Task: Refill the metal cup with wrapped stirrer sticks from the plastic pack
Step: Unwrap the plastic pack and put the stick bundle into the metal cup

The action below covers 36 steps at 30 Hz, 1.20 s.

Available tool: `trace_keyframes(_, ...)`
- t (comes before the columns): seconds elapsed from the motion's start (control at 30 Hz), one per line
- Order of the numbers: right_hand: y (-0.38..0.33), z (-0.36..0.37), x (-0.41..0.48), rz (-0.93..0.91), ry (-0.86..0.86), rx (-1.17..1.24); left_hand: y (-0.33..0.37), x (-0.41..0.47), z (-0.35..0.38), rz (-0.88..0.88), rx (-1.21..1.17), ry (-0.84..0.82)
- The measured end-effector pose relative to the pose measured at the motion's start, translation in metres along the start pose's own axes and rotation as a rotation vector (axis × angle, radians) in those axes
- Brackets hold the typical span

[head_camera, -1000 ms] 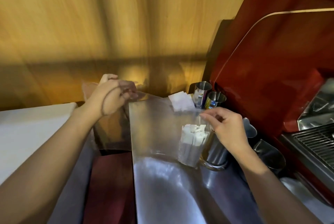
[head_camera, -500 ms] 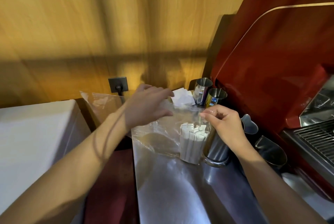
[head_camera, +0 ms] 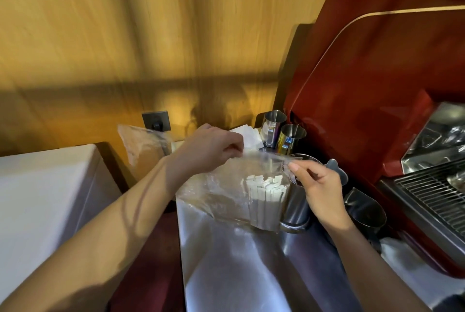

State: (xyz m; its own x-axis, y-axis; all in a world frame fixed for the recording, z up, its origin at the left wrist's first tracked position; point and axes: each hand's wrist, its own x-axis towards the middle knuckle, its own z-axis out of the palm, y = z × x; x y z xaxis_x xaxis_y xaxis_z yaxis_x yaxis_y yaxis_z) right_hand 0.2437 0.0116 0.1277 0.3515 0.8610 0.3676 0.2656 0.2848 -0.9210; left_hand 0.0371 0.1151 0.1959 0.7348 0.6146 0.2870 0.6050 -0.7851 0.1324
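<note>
A clear plastic pack (head_camera: 226, 191) stands on the steel counter (head_camera: 239, 266), holding a bundle of white wrapped stirrer sticks (head_camera: 266, 198) upright. My left hand (head_camera: 214, 150) pinches the pack's top edge on the left. My right hand (head_camera: 317, 186) pinches the same top edge on the right. Both hold the mouth of the pack. The metal cup (head_camera: 298, 203) stands just right of the pack, partly hidden behind it and my right hand. Its inside is not visible.
Two small steel pitchers (head_camera: 273, 128) (head_camera: 292, 138) stand at the back by white napkins (head_camera: 247, 137). A second plastic bag (head_camera: 143, 145) leans at the back left. A red espresso machine (head_camera: 372, 85) and drip grate (head_camera: 437, 196) fill the right; another pitcher (head_camera: 364, 211) sits before them.
My left hand came from the back-left bag across to the pack and took its top edge. The right hand stayed on the pack's right edge.
</note>
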Motion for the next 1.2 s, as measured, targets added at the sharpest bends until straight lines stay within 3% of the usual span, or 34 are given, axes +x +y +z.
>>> trace_keyframes(0.07, 0.002, -0.002, 0.002, 0.01, -0.016, -0.053, -0.006, -0.002, -0.002, -0.051, -0.003, -0.063)
trace_keyframes(0.23, 0.007, -0.007, 0.004, 0.035, 0.006, -0.057, -0.017, -0.011, -0.005, -0.105, -0.022, 0.036)
trace_keyframes(0.43, -0.008, 0.01, 0.014, 0.026, 0.084, -0.091, -0.028, -0.019, -0.005, -0.191, -0.021, -0.009)
trace_keyframes(0.5, -0.015, 0.033, 0.018, 0.001, -0.042, -0.199, -0.032, -0.023, 0.001, -0.243, -0.025, 0.0)
trace_keyframes(0.6, -0.015, 0.057, 0.015, -0.014, -0.293, -0.331, -0.038, -0.03, 0.009, -0.298, 0.03, -0.127)
trace_keyframes(0.67, -0.013, 0.054, 0.017, -0.064, -0.259, -0.309, -0.043, -0.039, 0.011, -0.328, -0.022, -0.139)
trace_keyframes(0.77, -0.009, 0.042, 0.022, -0.118, -0.075, -0.223, -0.045, -0.049, 0.006, -0.274, -0.042, -0.002)
trace_keyframes(0.87, -0.005, 0.04, 0.027, -0.069, 0.018, -0.144, -0.045, -0.049, -0.004, -0.281, 0.009, -0.059)
trace_keyframes(1.03, 0.01, 0.041, 0.022, 0.049, -0.236, -0.332, -0.049, -0.05, 0.002, -0.268, 0.099, -0.002)
trace_keyframes(1.13, 0.014, 0.038, 0.017, 0.049, -0.219, -0.358, -0.048, -0.047, 0.005, -0.289, 0.08, -0.019)
trace_keyframes(1.2, 0.011, 0.035, 0.017, 0.025, -0.179, -0.34, -0.05, -0.046, 0.001, -0.216, 0.112, 0.061)
